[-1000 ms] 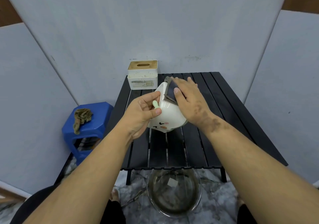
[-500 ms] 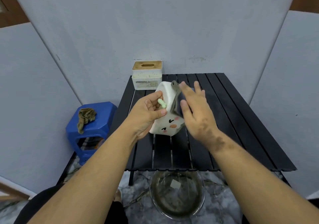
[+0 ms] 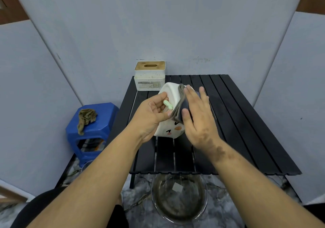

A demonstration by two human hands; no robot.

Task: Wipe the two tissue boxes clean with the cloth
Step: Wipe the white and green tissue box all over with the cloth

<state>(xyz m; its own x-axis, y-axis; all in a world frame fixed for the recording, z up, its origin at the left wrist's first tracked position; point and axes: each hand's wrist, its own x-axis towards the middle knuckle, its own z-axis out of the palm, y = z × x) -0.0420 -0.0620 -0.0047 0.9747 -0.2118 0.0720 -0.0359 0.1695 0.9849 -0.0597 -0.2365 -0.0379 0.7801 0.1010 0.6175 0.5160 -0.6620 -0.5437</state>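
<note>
A white rounded tissue box (image 3: 173,94) with a cartoon face and a green sprout knob is tipped over the black slatted table (image 3: 233,122). My left hand (image 3: 151,117) grips its left side near the knob. Flat against its right side, my right hand (image 3: 197,117) presses a folded grey cloth (image 3: 181,104). The second tissue box (image 3: 149,75), white with a wooden slotted lid, stands upright at the table's back left corner, speckled with dirt.
A blue plastic stool (image 3: 93,127) stands left of the table with a crumpled brown rag (image 3: 86,118) on it. On the floor below the table's front edge sits a glass bowl (image 3: 179,198) of murky water. Grey panels wall in the space.
The box has turned so its face points more toward me. My right hand with the cloth has slid from the box's top down its right side.
</note>
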